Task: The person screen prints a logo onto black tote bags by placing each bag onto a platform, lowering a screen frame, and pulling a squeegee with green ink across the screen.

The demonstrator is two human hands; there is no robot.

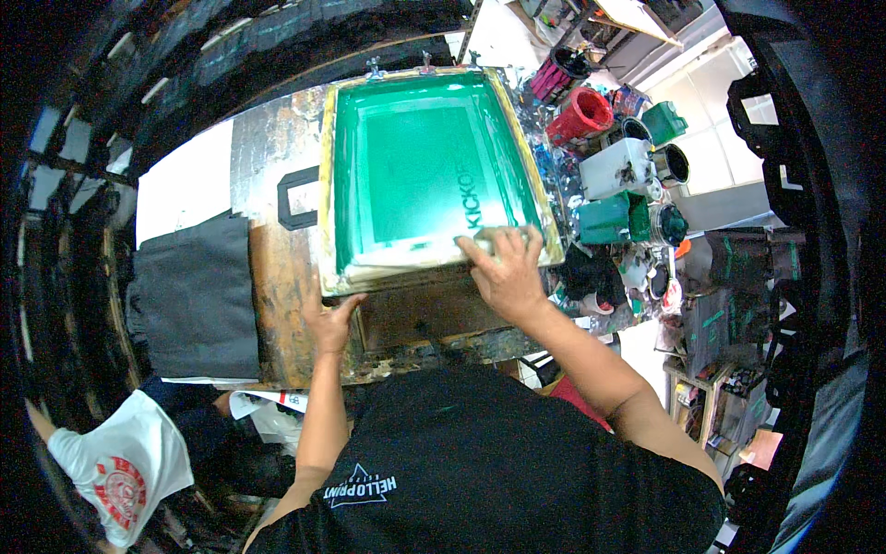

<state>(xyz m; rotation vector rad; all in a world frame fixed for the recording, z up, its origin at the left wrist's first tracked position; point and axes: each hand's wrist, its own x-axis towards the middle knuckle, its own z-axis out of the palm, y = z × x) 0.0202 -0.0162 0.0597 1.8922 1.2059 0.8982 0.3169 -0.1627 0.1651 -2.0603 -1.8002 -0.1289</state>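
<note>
A screen printing frame (326, 185) with green mesh and pale taped edges lies before me, fixed at its far edge by several clamps (425, 61). Dark lettering shows on the mesh near its right side. My right hand (503, 272) grips the near edge of the frame, fingers curled over the top. My left hand (329, 323) is beside the frame's near left corner, thumb spread from the fingers, holding nothing that I can see. From under the frame's left side pokes a black bag handle (286, 201); the rest of that bag is hidden.
Black fabric pieces (194, 295) lie stacked on the stained wooden table (277, 268) at left. Paint containers crowd the right: a red tub (580, 115), a white jug (614, 168), a green container (614, 220). A person in a white shirt (129, 462) is at lower left.
</note>
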